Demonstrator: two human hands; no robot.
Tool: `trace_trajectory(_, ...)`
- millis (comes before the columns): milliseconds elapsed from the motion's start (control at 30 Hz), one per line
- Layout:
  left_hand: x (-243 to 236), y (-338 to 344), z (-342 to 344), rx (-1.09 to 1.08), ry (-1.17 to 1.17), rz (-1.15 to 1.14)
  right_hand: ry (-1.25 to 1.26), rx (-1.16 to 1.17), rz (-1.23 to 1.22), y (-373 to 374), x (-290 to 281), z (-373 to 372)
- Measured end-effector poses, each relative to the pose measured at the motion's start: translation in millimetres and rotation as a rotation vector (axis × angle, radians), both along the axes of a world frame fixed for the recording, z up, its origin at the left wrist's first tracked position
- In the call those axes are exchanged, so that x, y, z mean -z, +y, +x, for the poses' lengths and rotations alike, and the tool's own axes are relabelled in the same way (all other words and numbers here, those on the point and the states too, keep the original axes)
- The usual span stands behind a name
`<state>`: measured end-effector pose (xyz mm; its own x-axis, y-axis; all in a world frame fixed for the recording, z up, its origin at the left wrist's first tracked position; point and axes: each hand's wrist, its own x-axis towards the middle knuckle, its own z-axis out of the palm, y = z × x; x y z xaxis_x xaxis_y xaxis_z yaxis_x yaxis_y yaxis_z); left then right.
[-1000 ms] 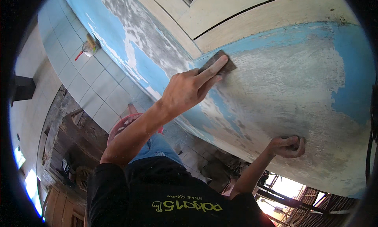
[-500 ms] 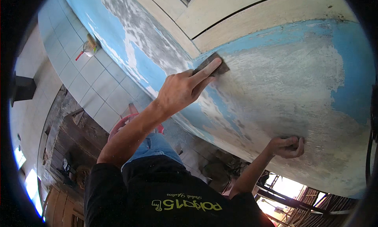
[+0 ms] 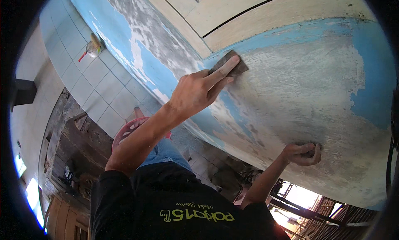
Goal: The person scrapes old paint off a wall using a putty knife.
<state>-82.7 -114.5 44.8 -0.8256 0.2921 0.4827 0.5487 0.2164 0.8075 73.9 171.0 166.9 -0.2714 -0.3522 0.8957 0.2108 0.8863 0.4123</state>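
My left hand (image 3: 193, 90) is closed around a dark, flat, straight-edged scraper (image 3: 241, 68), its index finger stretched along the blade. The blade lies against the wall (image 3: 286, 77), just below the pale wooden boards. Around it the blue paint gives way to a large rough patch of grey and whitish surface. Lower on the right, my right hand (image 3: 302, 154) rests at the same patch with its fingers curled in. Whether anything is inside those fingers is hidden.
Cream boards (image 3: 257, 23) border the wall above. At left, a glass jar (image 3: 93, 48) with a red-handled tool stands on pale tiles (image 3: 95, 75). A pink plastic stool or chair (image 3: 120, 139) is beneath my left arm. Dark old wood (image 3: 79, 144) lies at lower left.
The scraper and my left hand have shifted a little to the right along the wall. My right hand stays at nearly the same spot, still curled.
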Motion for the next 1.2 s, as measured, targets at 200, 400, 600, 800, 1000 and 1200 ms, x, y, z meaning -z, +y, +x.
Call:
trace_trajectory(200,18.4,-1.3,2.6,0.011,0.028,0.017,0.019,-0.04,-0.013,-1.0,1.0,-1.4)
trace_trajectory(400,3.4,-3.6,0.4,0.012,0.013,-0.016,0.001,-0.038,-0.017,2.1,2.6,0.2)
trace_trajectory(600,21.4,-2.8,-1.2,0.016,0.036,-0.032,0.001,-0.038,-0.051,-6.7,0.4,-4.8)
trace_trajectory(800,3.9,-8.6,-2.5,0.025,0.043,-0.044,0.007,-0.037,-0.022,2.9,1.2,2.1)
trace_trajectory(1000,3.2,-3.6,-4.7,0.035,0.079,-0.002,-0.002,0.001,-0.045,-4.1,3.5,-2.2)
trace_trajectory(1200,6.5,-6.4,-5.2,0.034,0.056,-0.046,0.023,-0.031,-0.042,0.1,2.6,-0.3)
